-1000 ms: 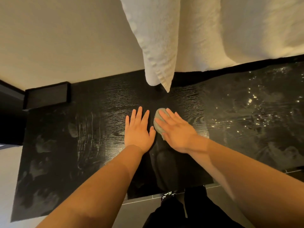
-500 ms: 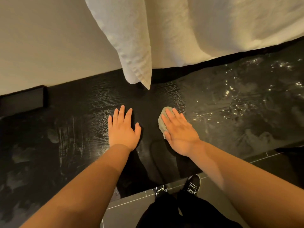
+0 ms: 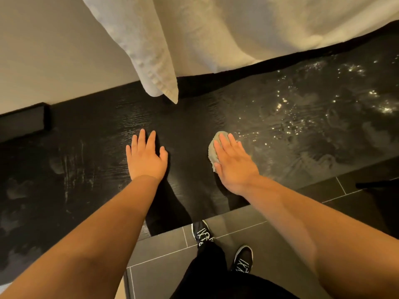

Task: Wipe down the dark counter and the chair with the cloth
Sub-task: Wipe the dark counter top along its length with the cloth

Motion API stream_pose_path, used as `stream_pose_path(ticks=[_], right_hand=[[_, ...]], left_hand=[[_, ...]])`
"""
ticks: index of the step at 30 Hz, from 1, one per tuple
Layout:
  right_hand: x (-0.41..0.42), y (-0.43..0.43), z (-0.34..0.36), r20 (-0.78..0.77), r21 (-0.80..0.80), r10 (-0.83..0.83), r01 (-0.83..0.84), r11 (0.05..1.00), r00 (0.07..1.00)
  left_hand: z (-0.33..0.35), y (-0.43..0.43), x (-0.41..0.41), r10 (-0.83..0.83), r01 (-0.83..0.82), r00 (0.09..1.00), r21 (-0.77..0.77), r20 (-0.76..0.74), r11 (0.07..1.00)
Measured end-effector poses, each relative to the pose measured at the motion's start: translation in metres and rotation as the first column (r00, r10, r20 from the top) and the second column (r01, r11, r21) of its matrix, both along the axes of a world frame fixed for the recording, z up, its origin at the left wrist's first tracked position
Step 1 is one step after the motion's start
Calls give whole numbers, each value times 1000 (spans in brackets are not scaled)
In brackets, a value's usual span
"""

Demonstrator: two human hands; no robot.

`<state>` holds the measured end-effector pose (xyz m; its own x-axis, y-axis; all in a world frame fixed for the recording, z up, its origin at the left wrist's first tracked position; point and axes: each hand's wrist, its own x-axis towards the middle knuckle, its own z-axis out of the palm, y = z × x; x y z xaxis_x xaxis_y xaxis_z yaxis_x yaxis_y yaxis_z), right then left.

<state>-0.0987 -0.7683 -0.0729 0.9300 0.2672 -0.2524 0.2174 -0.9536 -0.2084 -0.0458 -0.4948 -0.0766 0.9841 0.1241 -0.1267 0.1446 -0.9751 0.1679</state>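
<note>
My right hand (image 3: 234,164) lies flat, fingers straight, pressing the cloth (image 3: 213,148) (grey-green, bunched) onto the dark counter (image 3: 190,130) near its middle; left hand (image 3: 145,157) spread flat on the counter, well apart to the left; white towel (image 3: 151,61) hangs at the far side

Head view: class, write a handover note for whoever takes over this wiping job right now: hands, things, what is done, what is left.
Left hand lies flat on the dark counter, holding nothing.
Right hand presses the cloth flat on the counter, fingers straight.
Done: wipe streaks show left of the hands.
Left: droplets glisten on the right part; the chair is not clearly in view.
</note>
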Motion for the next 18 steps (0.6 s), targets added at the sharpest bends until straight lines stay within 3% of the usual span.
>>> stream_pose_path(ticks=[4,7,11,15,18], right_hand=[[-69,-23,1,15,41,220,-220,975,975],[-73,-66,3,34,36,298,-299,954,954],[-50,-110,5,-1,-37,127,-127,991,992],[-59,-87,10,-8,3,-62,62,998,998],[-78,-42,8,-11,7,26,-26,1000,1000]], left_hand=[[4,-26,-21,94,-94,995,-9,-33,995],[6,-60,-51,119,-120,991,-16,-65,993],[6,-111,-96,63,-68,990,-35,-127,997],[2,-138,-127,-50,53,989,18,-137,998],[1,-138,-126,-57,58,991,11,-122,998]])
